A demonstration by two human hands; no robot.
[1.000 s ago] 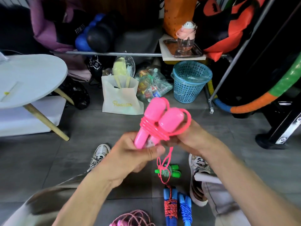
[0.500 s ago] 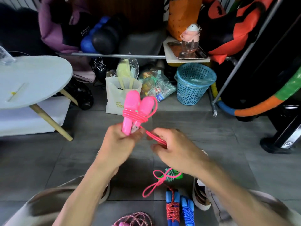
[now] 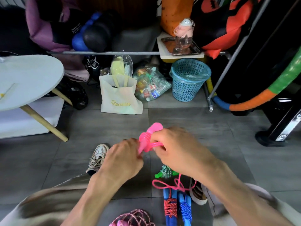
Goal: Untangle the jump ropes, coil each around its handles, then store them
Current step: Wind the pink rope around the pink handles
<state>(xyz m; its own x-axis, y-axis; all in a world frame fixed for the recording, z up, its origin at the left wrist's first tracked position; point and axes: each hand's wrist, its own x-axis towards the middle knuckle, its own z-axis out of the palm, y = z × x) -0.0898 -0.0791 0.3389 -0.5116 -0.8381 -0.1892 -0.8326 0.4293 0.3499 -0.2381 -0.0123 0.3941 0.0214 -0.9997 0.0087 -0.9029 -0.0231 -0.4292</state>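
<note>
My left hand [image 3: 125,158] grips the lower ends of the two pink jump rope handles [image 3: 150,136], held side by side with pink cord wound round their middle. My right hand [image 3: 177,149] pinches the pink cord against the handles; the free end [image 3: 169,185] hangs below my right wrist to the floor. On the floor lie a coiled green-handled rope [image 3: 165,172], two coiled blue-handled ropes [image 3: 176,207] with red and blue cord, and a loose pink-and-white braided rope [image 3: 135,218] at the bottom edge.
A white tote bag [image 3: 120,95], a clear bag of rubbish [image 3: 151,84] and a blue mesh basket [image 3: 189,80] stand on the grey tiled floor ahead. A round white table [image 3: 27,79] is at the left, a metal rack [image 3: 228,67] at the right. My shoes [image 3: 97,156] flank the ropes.
The handles have come down and to the right, closer to the floor. My right hand has moved up onto the handles, drawing cord round them; less loose cord hangs below.
</note>
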